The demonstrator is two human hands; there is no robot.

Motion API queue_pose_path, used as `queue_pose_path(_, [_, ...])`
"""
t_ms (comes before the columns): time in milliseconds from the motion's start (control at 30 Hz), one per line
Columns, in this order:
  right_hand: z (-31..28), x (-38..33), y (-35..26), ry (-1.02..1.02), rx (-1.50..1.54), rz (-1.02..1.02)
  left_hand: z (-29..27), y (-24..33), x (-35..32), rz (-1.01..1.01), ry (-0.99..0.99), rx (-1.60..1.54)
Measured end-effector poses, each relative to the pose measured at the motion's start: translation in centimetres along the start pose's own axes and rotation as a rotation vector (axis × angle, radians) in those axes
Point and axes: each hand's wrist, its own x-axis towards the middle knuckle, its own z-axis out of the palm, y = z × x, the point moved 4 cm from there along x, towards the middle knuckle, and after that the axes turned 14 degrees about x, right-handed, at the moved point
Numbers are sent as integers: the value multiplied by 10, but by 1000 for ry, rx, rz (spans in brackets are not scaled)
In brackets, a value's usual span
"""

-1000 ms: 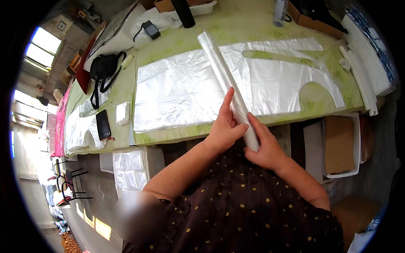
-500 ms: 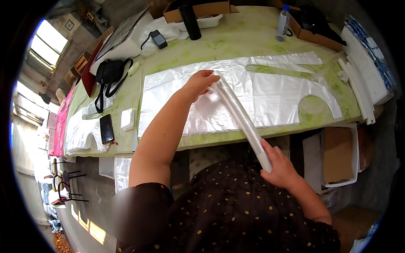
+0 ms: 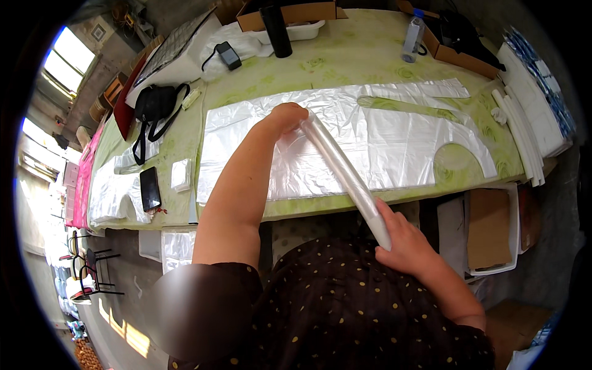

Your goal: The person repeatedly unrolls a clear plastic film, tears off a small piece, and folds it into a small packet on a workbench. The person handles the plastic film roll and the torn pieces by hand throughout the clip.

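A long, glossy roll of clear plastic (image 3: 340, 166) slants between my hands above the table's near edge. My right hand (image 3: 401, 237) is closed around its lower end, close to my body. At the far end my left hand (image 3: 287, 118) is closed on the tip of the roll, its fingers mostly turned out of sight. Beneath the roll lies a flat, crinkled clear plastic apron (image 3: 394, 148), with a curved cut-out and long strips at its right end.
The table has a green patterned cover (image 3: 345, 55). On its left lie a black phone (image 3: 150, 189), a small white packet (image 3: 181, 175) and a black bag (image 3: 155, 103). Farther back stand a black cylinder (image 3: 276, 34) and a bottle (image 3: 412, 38). White rolls (image 3: 519, 139) lie at right.
My left hand has moved slightly left and its fingers have curled in over the roll's far end. The roll has shifted a little left; my right hand keeps its hold.
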Motion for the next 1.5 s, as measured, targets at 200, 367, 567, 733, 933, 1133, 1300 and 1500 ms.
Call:
queue_pose_path(200, [-25,-77,23,-144,-31,256,3,-1,-4,-2,103,108])
queue_pose_path(367, [-19,-166,111,-75,49,345,2,6,-4,32,119,282])
queue_pose_path(567, [30,-222,232,69,431,394,2,6,1,127,319,366])
queue_pose_path(733, [-4,-199,189,243,394,406,24,3,-61,644,627,510])
queue_pose_path(933, [-57,-107,147,360,422,124,114,13,-163,1071,164,732])
queue_pose_path(1133, [-95,9,36,283,-180,-329,115,-21,-181,1060,59,832])
queue_pose_path(1300, [-100,68,43,231,-382,-388,107,-12,-189,1226,156,762])
queue_pose_path(1500, [-125,136,68,482,-462,-158,109,-14,-190,1182,141,807])
